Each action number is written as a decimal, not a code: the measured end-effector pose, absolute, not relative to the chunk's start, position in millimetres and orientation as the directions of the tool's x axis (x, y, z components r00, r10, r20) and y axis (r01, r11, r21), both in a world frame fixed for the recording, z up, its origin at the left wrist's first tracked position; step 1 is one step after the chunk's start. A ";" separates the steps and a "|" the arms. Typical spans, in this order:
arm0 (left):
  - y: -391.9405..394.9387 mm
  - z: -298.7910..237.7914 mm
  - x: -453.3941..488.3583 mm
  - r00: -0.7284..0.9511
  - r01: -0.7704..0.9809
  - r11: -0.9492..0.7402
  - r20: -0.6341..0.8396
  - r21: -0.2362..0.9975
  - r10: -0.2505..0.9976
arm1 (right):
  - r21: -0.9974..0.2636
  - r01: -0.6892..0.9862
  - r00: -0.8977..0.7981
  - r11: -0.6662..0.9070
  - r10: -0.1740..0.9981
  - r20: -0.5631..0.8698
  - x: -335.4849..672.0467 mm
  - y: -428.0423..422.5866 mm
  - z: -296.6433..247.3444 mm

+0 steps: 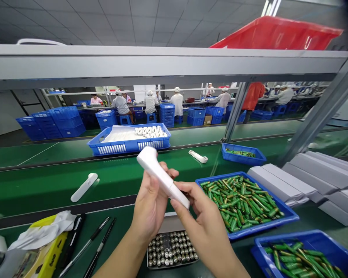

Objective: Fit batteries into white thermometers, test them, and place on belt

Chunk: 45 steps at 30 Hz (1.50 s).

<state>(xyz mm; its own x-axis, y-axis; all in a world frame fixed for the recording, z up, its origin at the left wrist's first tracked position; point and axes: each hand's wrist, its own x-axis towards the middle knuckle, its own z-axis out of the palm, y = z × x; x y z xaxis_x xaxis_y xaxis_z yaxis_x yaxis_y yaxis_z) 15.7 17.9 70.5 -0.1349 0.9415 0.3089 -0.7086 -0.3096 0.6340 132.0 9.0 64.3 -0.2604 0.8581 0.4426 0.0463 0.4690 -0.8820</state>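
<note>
I hold a white handheld device (159,173), shaped like a thermometer, tilted up to the left above the bench. My left hand (150,204) wraps round its middle from below. My right hand (204,220) grips its lower end with thumb and fingers closed. Right under my hands sits a tray of upright silver-topped batteries (171,249). A blue tray of green batteries (243,202) lies just to the right.
Two more white devices (84,187) (198,156) lie on the green conveyor belt. A blue basket of white parts (129,139) stands beyond. White boxes (304,181) are stacked at the right, pens (89,243) and a yellow box (46,251) at the left. People work at benches far behind.
</note>
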 end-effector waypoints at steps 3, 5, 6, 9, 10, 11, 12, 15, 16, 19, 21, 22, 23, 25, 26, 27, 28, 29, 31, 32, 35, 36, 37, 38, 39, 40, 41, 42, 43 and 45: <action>19.6 73.0 8.9 -0.025 -0.675 -0.252 0.319 0.694 0.947 | -0.946 -0.104 -0.292 0.308 0.899 0.325 134.7 10.6 69.2; 20.6 73.4 4.7 -0.034 -0.616 -0.283 0.334 0.736 0.942 | -0.957 -0.168 -0.341 0.236 0.897 0.281 136.7 12.2 72.0; 20.9 73.5 2.8 -0.046 -0.584 -0.301 0.340 0.754 0.939 | -0.961 -0.188 -0.361 0.204 0.895 0.261 137.2 13.0 72.7; 21.7 74.2 -3.1 -0.030 -0.529 -0.290 0.324 0.797 0.945 | -0.961 -0.254 -0.391 0.114 0.896 0.210 136.4 15.6 72.6; 22.4 74.5 -5.6 -0.011 -0.529 -0.281 0.324 0.801 0.946 | -0.955 -0.284 -0.401 0.080 0.895 0.195 135.6 16.3 72.2; 23.3 74.5 -8.5 0.009 -0.535 -0.276 0.332 0.799 0.943 | -0.947 -0.318 -0.419 0.040 0.890 0.179 134.7 16.7 71.7; 24.7 74.2 -11.6 0.022 -0.545 -0.279 0.346 0.791 0.938 | -0.937 -0.350 -0.444 -0.005 0.882 0.161 133.6 16.8 71.3; 29.6 71.2 -20.5 0.033 -0.584 -0.303 0.395 0.753 0.918 | -0.904 -0.404 -0.535 -0.140 0.838 0.109 129.5 16.0 69.3; 31.0 69.9 -22.5 0.036 -0.595 -0.298 0.395 0.747 0.918 | -0.898 -0.410 -0.554 -0.161 0.826 0.105 127.9 15.5 68.2; 32.9 67.7 -23.7 0.048 -0.611 -0.245 0.345 0.753 0.937 | -0.902 -0.405 -0.574 -0.151 0.810 0.122 123.5 13.7 64.6; 33.7 68.4 -22.7 0.015 -0.604 -0.224 0.291 0.765 0.957 | -0.935 -0.347 -0.569 -0.068 0.808 0.153 123.3 14.0 63.8; 35.2 68.8 -23.3 -0.028 -0.595 -0.223 0.258 0.772 0.966 | -0.961 -0.278 -0.558 0.018 0.811 0.177 125.0 15.5 64.2; 38.0 68.7 -25.3 -0.080 -0.578 -0.224 0.218 0.785 0.973 | -0.976 -0.173 -0.537 0.130 0.818 0.204 128.4 18.3 65.0; 49.1 64.1 -35.0 -0.172 -0.489 -0.187 0.116 0.852 0.978 | -0.928 0.134 -0.450 0.348 0.855 0.256 141.7 28.1 66.8; 57.7 58.6 -42.6 -0.193 -0.407 -0.130 0.054 0.904 0.980 | -0.854 0.334 -0.384 0.400 0.885 0.264 151.8 34.8 67.1; 67.9 50.6 -51.4 -0.195 -0.282 -0.049 -0.008 0.958 0.981 | -0.754 0.530 -0.305 0.387 0.917 0.256 164.0 42.4 66.5; 79.1 40.4 -60.8 -0.194 -0.128 0.056 -0.081 0.990 0.978 | -0.647 0.691 -0.217 0.322 0.946 0.239 177.7 50.4 64.7; 90.7 28.4 -70.3 -0.199 0.067 0.155 -0.139 0.986 0.970 | -0.526 0.821 -0.130 0.223 0.969 0.208 192.3 58.3 61.7; 112.1 2.1 -87.1 -0.285 0.355 0.255 -0.155 0.899 0.946 | -0.395 0.916 -0.006 0.064 0.989 0.147 220.4 72.7 51.7; 120.8 -10.8 -93.8 -0.324 0.431 0.271 -0.132 0.861 0.937 | -0.355 0.935 0.031 0.010 0.993 0.110 232.3 78.8 45.3; 135.5 -42.5 -107.9 -0.404 0.595 0.274 -0.014 0.756 0.915 | -0.278 0.959 0.061 -0.062 0.998 -0.010 253.1 91.7 25.5; 136.7 -50.0 -111.0 -0.410 0.644 0.272 0.022 0.715 0.912 | -0.259 0.964 0.057 -0.065 0.998 -0.040 254.9 94.6 20.2; 136.6 -56.0 -113.6 -0.408 0.685 0.270 0.049 0.677 0.912 | -0.244 0.967 0.052 -0.065 0.997 -0.061 254.6 97.0 15.9; 135.6 -60.3 -115.5 -0.402 0.719 0.268 0.069 0.641 0.913 | -0.233 0.970 0.049 -0.065 0.996 -0.072 252.9 99.1 12.9; 134.5 -63.2 -116.3 -0.398 0.749 0.268 0.088 0.606 0.913 | -0.226 0.972 0.052 -0.068 0.996 -0.076 250.5 100.8 11.0; 134.1 -64.7 -115.8 -0.394 0.778 0.266 0.112 0.570 0.912 | -0.222 0.972 0.057 -0.073 0.995 -0.079 247.9 102.2 10.2; 135.1 -65.0 -113.3 -0.387 0.805 0.259 0.141 0.533 0.911 | -0.222 0.972 0.063 -0.080 0.995 -0.083 245.5 103.3 10.2; 138.1 -64.3 -108.5 -0.367 0.833 0.240 0.172 0.498 0.914 | -0.225 0.971 0.069 -0.087 0.994 -0.086 243.7 104.0 10.9; 143.6 -63.0 -101.1 -0.328 0.862 0.206 0.199 0.464 0.924 | -0.229 0.969 0.074 -0.093 0.993 -0.090 242.6 104.3 12.1; 162.2 -59.7 -78.5 -0.195 0.908 0.094 0.214 0.408 0.957 | -0.241 0.965 0.082 -0.102 0.992 -0.094 241.8 103.9 14.7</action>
